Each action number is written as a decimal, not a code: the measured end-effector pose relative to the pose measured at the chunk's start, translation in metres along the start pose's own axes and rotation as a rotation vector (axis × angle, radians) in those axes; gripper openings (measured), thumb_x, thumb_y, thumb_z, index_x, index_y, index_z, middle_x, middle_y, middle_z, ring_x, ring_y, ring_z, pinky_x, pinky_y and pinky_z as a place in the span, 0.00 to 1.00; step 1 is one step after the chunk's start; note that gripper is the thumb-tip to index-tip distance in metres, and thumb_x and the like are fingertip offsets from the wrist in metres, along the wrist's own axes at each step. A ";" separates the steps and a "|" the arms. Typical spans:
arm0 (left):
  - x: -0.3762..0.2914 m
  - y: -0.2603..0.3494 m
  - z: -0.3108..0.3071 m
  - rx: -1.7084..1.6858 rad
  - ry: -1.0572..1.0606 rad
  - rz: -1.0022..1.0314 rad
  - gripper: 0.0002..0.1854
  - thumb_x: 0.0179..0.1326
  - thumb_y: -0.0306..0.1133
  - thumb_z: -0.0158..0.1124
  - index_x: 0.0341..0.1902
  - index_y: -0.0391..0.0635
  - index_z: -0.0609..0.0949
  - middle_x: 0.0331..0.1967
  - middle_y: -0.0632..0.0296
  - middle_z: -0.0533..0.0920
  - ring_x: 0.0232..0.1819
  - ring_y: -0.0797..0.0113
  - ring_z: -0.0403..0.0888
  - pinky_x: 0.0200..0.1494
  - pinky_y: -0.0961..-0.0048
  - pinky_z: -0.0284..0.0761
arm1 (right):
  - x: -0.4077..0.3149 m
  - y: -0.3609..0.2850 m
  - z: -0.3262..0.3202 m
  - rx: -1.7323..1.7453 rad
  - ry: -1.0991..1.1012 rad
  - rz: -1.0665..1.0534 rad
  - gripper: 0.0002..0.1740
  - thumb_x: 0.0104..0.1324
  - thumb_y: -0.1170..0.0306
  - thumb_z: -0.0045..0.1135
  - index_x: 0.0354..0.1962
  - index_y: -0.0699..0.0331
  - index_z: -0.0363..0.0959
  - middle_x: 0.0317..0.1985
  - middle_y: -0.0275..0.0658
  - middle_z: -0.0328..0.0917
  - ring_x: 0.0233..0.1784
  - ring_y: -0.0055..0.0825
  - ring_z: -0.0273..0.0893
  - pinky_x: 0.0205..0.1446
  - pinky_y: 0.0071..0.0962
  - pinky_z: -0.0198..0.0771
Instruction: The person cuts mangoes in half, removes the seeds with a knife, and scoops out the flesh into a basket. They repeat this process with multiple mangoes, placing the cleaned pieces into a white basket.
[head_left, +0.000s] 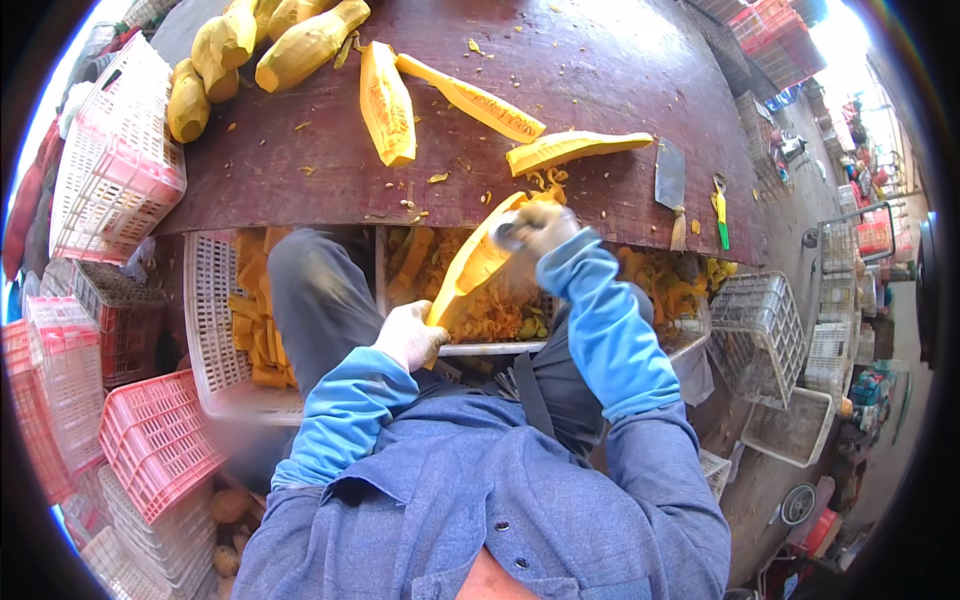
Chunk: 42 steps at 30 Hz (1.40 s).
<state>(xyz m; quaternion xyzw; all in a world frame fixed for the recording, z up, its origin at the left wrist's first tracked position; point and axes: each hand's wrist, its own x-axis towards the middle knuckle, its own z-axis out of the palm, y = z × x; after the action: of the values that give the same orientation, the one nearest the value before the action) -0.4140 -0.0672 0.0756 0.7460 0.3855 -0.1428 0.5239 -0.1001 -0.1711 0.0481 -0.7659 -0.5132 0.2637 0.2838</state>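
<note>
My gloved left hand (409, 335) grips the narrow near end of a peeled, halved squash (478, 251). The piece slants up and away, its far end by the table edge. My right hand (546, 229), also gloved, is closed around a round metal scraping tool (507, 231), partly hidden, which sits against the cut face. Stringy pulp (551, 186) lies on the table just beyond that hand. Farther up rest more squash halves: one cut face up (387, 105), a long slim one (476, 99), and another on its side (576, 150).
Whole peeled squashes (311, 45) lie at the table's (285, 172) far left. A cleaver (670, 174) and a yellow-green peeler (721, 211) sit at right. Below the edge, one crate (217, 322) holds cut pieces; another container (487, 349) holds pulp scraps. Stacked crates (161, 442) flank me.
</note>
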 end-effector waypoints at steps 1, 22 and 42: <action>0.001 -0.001 0.001 -0.029 0.001 -0.007 0.20 0.54 0.36 0.70 0.47 0.35 0.84 0.40 0.42 0.87 0.44 0.47 0.87 0.49 0.62 0.80 | -0.008 -0.001 0.015 0.033 0.005 0.026 0.14 0.64 0.69 0.71 0.45 0.65 0.83 0.39 0.44 0.87 0.43 0.34 0.85 0.48 0.32 0.78; -0.005 -0.011 0.001 -0.112 -0.030 -0.030 0.20 0.53 0.36 0.71 0.46 0.34 0.83 0.36 0.43 0.87 0.42 0.52 0.87 0.47 0.64 0.80 | -0.011 -0.001 -0.005 -0.058 0.287 0.236 0.09 0.65 0.72 0.68 0.42 0.65 0.83 0.39 0.47 0.87 0.40 0.31 0.85 0.46 0.31 0.79; -0.021 -0.016 -0.001 -0.455 -0.008 0.135 0.21 0.55 0.23 0.72 0.53 0.35 0.82 0.38 0.57 0.86 0.39 0.69 0.82 0.45 0.72 0.77 | -0.039 0.026 0.012 0.181 0.727 0.278 0.13 0.60 0.72 0.70 0.43 0.66 0.83 0.36 0.46 0.86 0.38 0.34 0.85 0.46 0.32 0.78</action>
<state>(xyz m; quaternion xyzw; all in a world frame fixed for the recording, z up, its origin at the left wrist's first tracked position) -0.4393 -0.0728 0.0778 0.6322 0.3548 -0.0198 0.6885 -0.1049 -0.2140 0.0252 -0.8432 -0.2456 0.0557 0.4749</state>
